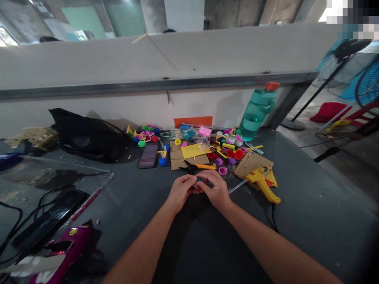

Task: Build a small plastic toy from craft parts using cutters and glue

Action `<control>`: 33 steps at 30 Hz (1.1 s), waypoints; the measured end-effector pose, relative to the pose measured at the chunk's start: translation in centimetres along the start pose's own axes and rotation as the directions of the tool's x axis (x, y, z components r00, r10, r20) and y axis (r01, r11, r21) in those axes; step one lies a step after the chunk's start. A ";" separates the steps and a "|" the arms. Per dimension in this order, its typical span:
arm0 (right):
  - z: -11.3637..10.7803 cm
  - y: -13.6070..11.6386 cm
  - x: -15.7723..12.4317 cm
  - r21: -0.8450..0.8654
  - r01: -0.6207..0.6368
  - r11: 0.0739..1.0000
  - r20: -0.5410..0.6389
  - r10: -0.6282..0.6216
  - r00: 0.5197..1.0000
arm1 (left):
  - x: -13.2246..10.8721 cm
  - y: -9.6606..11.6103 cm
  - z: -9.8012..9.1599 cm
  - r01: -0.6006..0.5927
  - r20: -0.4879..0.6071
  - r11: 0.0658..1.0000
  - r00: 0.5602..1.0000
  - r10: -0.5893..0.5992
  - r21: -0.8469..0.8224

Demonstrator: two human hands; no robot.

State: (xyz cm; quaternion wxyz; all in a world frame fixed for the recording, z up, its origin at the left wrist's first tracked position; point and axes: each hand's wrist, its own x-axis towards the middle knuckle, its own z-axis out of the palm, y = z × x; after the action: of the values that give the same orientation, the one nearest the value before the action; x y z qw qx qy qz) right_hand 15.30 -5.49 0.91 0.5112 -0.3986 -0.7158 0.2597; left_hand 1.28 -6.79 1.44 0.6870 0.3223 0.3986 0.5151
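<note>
My left hand (180, 191) and my right hand (217, 191) meet in front of me above the dark table. Both have their fingers closed on one small dark-teal piece (199, 179), mostly covered by the fingers; its kind cannot be made out. Just beyond the fingertips lie pliers with orange handles (205, 167) and dark jaws. To the right of my right hand rests a yellow glue gun (263, 187), a clear glue stick (238, 186) at its end. A purple ring (223, 170) lies near my right knuckles.
Cardboard (177, 157), yellow paper (195, 150) and several coloured caps and rings spread toward the wall. A teal bottle (256, 112) stands at the back right. Left are a phone (148, 155), a black bag (91, 138), a power strip (49, 221) and a magenta device (69, 244).
</note>
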 end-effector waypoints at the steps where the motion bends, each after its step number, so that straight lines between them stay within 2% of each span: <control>1: 0.0 0.0 0.0 0.005 -0.002 1.000 0.002 0.002 1.000 | 0.0 0.0 0.0 -0.001 0.001 1.000 1.000 0.001 -0.003; 12: -0.1 -0.2 0.1 0.033 0.005 0.999 -0.020 -0.004 1.000 | -0.1 0.1 0.0 0.037 0.031 0.999 0.999 -0.036 -0.024; 25: -0.3 -0.2 0.0 -0.002 0.063 0.998 0.027 -0.063 0.998 | 0.0 -0.1 -0.1 0.036 -0.004 0.997 0.999 -0.036 -0.074; 33: 0.0 0.0 0.0 -0.005 0.050 0.999 0.003 -0.050 0.999 | 0.1 -0.2 0.0 0.031 -0.002 0.999 1.000 -0.031 -0.034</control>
State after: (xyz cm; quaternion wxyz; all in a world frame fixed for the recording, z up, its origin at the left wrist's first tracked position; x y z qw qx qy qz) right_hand 15.32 -5.49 0.95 0.5155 -0.3817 -0.7269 0.2454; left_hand 1.36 -6.74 1.27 0.6998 0.3036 0.3955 0.5116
